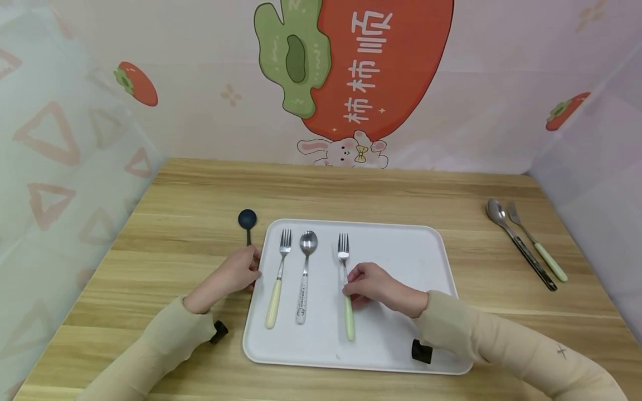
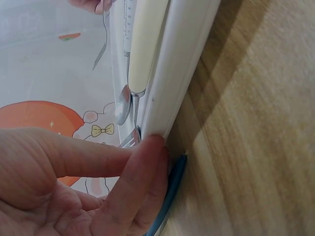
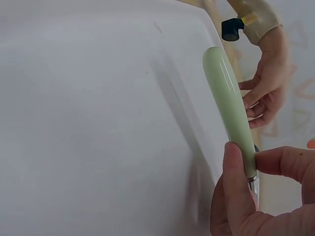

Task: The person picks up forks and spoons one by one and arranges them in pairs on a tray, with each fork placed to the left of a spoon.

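Note:
My right hand (image 1: 376, 285) pinches a fork with a pale green handle (image 1: 349, 320) between thumb and fingers, over the middle of the white tray (image 1: 401, 245). In the right wrist view its handle (image 3: 227, 98) casts a shadow apart from it on the tray. At the tray's left rim, my left hand (image 1: 233, 278) has thumb and finger bent together on the edge. A black spoon (image 1: 247, 219) lies beside that rim, its handle partly hidden by the left hand. On the tray's left part lie a cream-handled fork (image 1: 273, 303) and a white-handled spoon (image 1: 302, 298), side by side.
On the wooden table (image 1: 200, 189), far right, lie a dark-handled spoon (image 1: 524, 250) and another green-handled fork (image 1: 550, 262). Printed cloth walls (image 1: 200, 122) with persimmon pictures stand round the back and sides. Each wrist carries a small black camera (image 1: 422, 352).

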Demonstrator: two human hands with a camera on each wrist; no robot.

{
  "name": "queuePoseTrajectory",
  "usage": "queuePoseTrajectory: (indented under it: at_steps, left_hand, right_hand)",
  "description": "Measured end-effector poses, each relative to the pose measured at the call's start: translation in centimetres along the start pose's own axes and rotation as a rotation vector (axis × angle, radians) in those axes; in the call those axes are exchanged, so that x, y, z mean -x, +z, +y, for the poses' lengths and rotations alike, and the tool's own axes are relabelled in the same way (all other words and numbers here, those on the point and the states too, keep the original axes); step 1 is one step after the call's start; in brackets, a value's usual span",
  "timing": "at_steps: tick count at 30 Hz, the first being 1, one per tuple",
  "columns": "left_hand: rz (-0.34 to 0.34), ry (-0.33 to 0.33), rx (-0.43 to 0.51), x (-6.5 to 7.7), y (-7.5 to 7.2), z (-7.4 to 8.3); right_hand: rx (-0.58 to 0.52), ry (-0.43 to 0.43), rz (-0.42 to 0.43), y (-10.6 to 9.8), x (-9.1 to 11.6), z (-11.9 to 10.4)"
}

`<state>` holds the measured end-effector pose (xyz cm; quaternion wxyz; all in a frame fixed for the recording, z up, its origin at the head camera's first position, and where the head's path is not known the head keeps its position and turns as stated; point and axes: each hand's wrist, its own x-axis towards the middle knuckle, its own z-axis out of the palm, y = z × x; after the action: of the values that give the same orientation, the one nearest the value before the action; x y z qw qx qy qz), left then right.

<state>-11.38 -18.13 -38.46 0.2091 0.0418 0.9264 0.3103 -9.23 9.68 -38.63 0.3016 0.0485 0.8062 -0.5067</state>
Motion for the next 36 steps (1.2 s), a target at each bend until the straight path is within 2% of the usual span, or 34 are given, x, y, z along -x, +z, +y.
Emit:
queuePoseTrajectory:
  at_steps: [8,22,36]
  left_hand:
    - [0.005,-0.001,-0.001,0.0,0.0,0.0]
    - [-0.001,-0.002,0.006,0.0,0.0,0.0]
    - [-0.008,-0.004,0.014,-0.1,0.0,0.1]
  right_hand:
    - [-0.012,0.025,0.001,0.7,-0.7,-0.3]
    - [0.080,0.027,0.028,1.9,-1.3,-1.5]
    - [0.171,0.028,0.016,1.8,-1.9,-1.5]
